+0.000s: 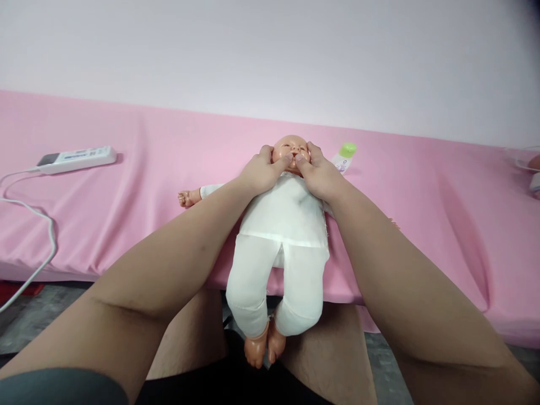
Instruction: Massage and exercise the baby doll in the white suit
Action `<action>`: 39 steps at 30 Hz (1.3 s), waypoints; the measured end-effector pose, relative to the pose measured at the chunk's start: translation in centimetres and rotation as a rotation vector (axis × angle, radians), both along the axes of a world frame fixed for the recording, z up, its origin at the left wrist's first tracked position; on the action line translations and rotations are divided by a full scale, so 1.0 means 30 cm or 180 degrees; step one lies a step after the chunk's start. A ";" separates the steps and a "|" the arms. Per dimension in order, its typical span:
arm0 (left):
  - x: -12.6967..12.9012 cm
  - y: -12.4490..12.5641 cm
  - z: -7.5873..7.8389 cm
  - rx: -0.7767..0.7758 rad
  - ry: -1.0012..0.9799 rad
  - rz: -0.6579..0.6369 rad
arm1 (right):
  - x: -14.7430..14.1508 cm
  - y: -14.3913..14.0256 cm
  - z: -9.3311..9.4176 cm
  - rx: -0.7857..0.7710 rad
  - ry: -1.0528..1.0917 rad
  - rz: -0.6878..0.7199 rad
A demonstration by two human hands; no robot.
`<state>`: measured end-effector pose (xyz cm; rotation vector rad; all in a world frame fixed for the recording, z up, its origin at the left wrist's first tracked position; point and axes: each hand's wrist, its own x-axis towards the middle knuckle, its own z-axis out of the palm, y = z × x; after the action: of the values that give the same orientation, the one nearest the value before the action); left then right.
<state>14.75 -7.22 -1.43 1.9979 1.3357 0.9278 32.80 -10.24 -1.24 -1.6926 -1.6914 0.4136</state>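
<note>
Together, left hand (261, 171) and right hand (318, 174) grip the white-clothed doll (284, 225), clamped on its face.

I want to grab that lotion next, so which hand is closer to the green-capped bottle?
Right. The right hand is on the doll's face, just beside the green-capped bottle. The left hand is on the face's far side.

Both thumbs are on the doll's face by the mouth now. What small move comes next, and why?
Probably slide both thumbs outward across the cheeks. The left hand and right hand cup the doll by its head, thumbs meeting at the mouth, so an outward stroke is the only free path.
</note>
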 end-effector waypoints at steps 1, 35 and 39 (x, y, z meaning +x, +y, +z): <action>0.001 -0.001 0.001 0.0001 0.0010 0.0007 | 0.000 0.000 0.000 -0.0004 0.0000 -0.0001; 0.006 -0.010 0.009 -0.0154 -0.0120 0.0007 | 0.007 -0.012 -0.002 0.0034 0.0110 0.0121; 0.007 -0.009 0.008 -0.0137 -0.0110 0.0007 | 0.002 -0.020 0.008 -0.0063 0.0135 0.0091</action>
<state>14.96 -7.50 -1.19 1.9400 1.3285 0.9227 32.86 -10.83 -1.01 -1.6639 -1.6875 0.4779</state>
